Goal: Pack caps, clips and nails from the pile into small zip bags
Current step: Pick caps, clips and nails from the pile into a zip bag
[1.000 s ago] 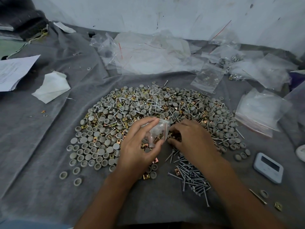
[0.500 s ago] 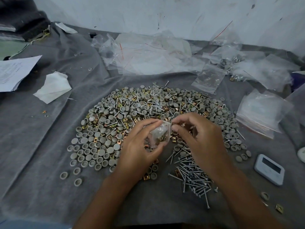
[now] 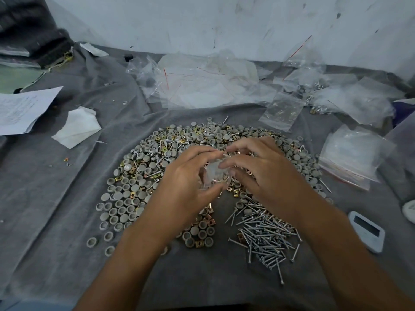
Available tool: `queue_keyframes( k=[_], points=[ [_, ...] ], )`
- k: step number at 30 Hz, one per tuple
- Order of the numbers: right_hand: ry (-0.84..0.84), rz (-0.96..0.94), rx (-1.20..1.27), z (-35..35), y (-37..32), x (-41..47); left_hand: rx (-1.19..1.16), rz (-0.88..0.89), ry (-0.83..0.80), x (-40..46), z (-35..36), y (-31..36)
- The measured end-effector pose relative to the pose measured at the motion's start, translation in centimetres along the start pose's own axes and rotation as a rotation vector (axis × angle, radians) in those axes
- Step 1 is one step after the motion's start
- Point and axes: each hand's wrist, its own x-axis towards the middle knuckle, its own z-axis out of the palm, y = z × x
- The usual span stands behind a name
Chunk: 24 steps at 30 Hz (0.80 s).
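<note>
The left hand [image 3: 186, 187] and the right hand [image 3: 265, 176] both pinch a small clear plastic zip bag [image 3: 214, 173], held above the pile of grey round caps, gold metal clips and silver nails [image 3: 143, 176]. To close it well, I think the fingers should press along the whole zip strip, keeping the bag upright so that nothing falls out.

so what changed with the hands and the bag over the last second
The right hand left the pile, rose and now pinches the top of the small zip bag together with the left hand, which held the bag throughout. Both hands drifted slightly away from the person. The nails and the spare bags stayed put.
</note>
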Motion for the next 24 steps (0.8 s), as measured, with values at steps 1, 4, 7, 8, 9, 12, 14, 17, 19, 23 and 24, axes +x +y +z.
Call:
queue_keyframes(
  k=[1,4,7,8,9,12,14,17,19,23,24],
  points=[
    [-0.036,-0.005,-0.021,-0.3,0.1,0.2,0.003,-0.006,-0.01,0.1,-0.2,0.0],
    [-0.083,-0.031,-0.031,-1.2,0.5,0.8,0.004,-0.034,-0.035,0.5,-0.9,0.0],
    [-0.066,-0.028,0.001,-1.9,0.7,1.5,-0.024,-0.072,-0.023,1.2,-2.1,-0.1],
    [-0.041,-0.02,0.029,-2.2,0.7,1.7,-0.04,-0.086,-0.01,1.3,-2.6,-0.2],
    [0.003,-0.013,0.065,-2.5,0.7,1.9,-0.083,-0.101,0.005,1.4,-3.2,-0.3],
    [0.18,-0.007,0.175,-3.6,0.3,2.1,-0.318,-0.152,0.009,1.4,-4.6,-0.2],
    [0.245,0.002,0.236,-4.3,0.0,2.0,-0.34,-0.154,0.015,1.3,-5.1,0.0],
    [0.288,0.019,0.318,-5.0,-0.2,2.0,-0.332,-0.164,0.057,1.6,-5.2,0.5],
    [0.3,0.05,0.408,-5.3,-0.1,1.8,-0.341,-0.175,0.067,1.7,-5.1,0.7],
    [0.267,0.133,0.684,-5.5,0.6,1.5,-0.505,-0.236,0.129,2.0,-5.3,1.2],
    [0.262,0.147,0.745,-5.4,0.7,1.5,-0.558,-0.249,0.151,2.1,-5.4,1.4]
  ],
)
